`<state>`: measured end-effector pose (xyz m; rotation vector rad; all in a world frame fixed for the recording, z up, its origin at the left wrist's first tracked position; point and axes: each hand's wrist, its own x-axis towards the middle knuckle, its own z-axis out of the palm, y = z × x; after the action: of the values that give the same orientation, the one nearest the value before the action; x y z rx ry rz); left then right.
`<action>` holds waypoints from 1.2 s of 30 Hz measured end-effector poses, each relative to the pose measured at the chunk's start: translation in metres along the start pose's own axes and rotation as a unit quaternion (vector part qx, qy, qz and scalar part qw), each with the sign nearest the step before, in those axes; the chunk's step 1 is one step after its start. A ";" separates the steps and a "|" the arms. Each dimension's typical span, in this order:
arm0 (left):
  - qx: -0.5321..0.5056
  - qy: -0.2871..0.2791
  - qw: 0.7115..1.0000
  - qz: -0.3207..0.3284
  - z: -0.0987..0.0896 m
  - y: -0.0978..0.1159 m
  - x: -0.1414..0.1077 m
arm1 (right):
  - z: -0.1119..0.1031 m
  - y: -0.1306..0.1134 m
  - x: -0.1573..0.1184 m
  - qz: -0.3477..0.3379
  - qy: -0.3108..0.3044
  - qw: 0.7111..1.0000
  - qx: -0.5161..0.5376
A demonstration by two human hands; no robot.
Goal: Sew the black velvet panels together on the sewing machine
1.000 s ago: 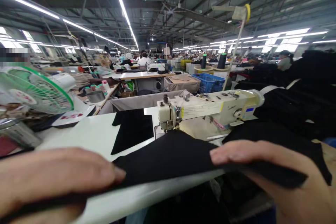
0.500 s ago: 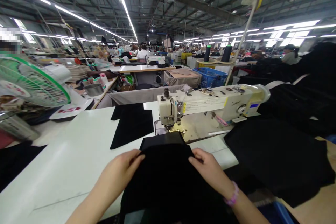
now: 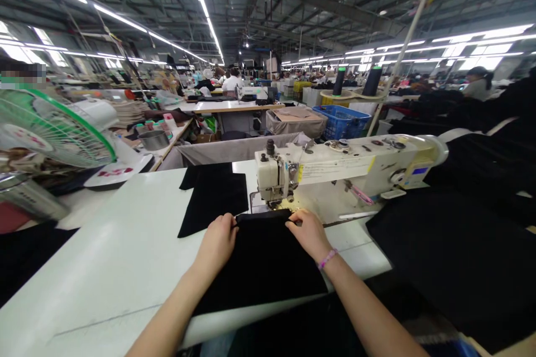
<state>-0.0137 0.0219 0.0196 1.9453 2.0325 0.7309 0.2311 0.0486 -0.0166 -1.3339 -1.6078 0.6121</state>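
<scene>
A: Change?
B: Left hand (image 3: pixel 218 237) and right hand (image 3: pixel 309 230) now nearer the sewing machine (image 3: pixel 347 170); less black cloth (image 3: pixel 268 259) juts past them. Likely better edge control.
A: Fingers?
B: Both pinching the cloth's far end, one per side, just off the machine's near side.

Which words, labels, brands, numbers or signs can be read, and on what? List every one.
None can be read.
Label strip on the near sewing machine: print too small.
Blue display on that machine: unreadable.
Far sewing machine: lettering too small.
Metal canister: marks too blurred.
Held black cloth: no lettering visible.
</scene>
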 end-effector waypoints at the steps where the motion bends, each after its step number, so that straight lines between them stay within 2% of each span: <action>1: -0.019 0.013 1.000 -0.003 -0.002 0.000 -0.005 | -0.004 -0.002 -0.004 -0.003 0.003 1.000 0.021; 3: -0.057 0.033 0.998 -0.013 -0.008 0.001 -0.018 | -0.014 -0.006 -0.015 -0.007 0.010 0.998 0.060; 5: -0.171 0.027 0.984 -0.035 -0.019 0.006 -0.034 | -0.028 -0.008 -0.030 -0.001 0.015 0.995 0.101; 6: -0.254 0.015 0.966 -0.047 -0.026 0.009 -0.042 | -0.035 -0.007 -0.037 0.010 0.015 0.992 0.124; 8: -0.418 -0.012 0.906 -0.066 -0.038 0.018 -0.055 | -0.046 -0.005 -0.049 0.046 0.017 0.984 0.170; 9: -0.471 -0.020 0.879 -0.072 -0.042 0.022 -0.060 | -0.051 -0.004 -0.054 0.069 0.019 0.979 0.189; 10: -0.494 -0.021 0.866 -0.073 -0.046 0.026 -0.063 | -0.054 -0.002 -0.058 0.091 0.023 0.975 0.202; 13: -0.488 0.011 0.871 -0.058 -0.051 0.032 -0.069 | -0.060 -0.002 -0.067 0.132 0.039 0.966 0.218; 17: -0.446 0.074 0.891 -0.043 -0.051 0.034 -0.075 | -0.064 -0.010 -0.072 0.150 0.064 0.960 0.229; 22: -0.418 0.132 0.898 -0.045 -0.053 0.042 -0.087 | -0.063 -0.019 -0.075 0.179 0.087 0.944 0.264; 25: -0.430 0.174 0.883 -0.074 -0.050 0.045 -0.091 | -0.059 -0.025 -0.077 0.218 0.129 0.920 0.298; 29: -0.467 0.183 0.860 -0.092 -0.047 0.047 -0.093 | -0.057 -0.034 -0.078 0.244 0.158 0.893 0.345; 36: -0.518 0.179 0.826 -0.133 -0.055 0.053 -0.095 | -0.059 -0.036 -0.080 0.269 0.183 0.876 0.356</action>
<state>0.0135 -0.0823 0.0763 0.9090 1.4331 1.7335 0.2643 -0.0477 0.0122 -1.2080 -0.5756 1.0818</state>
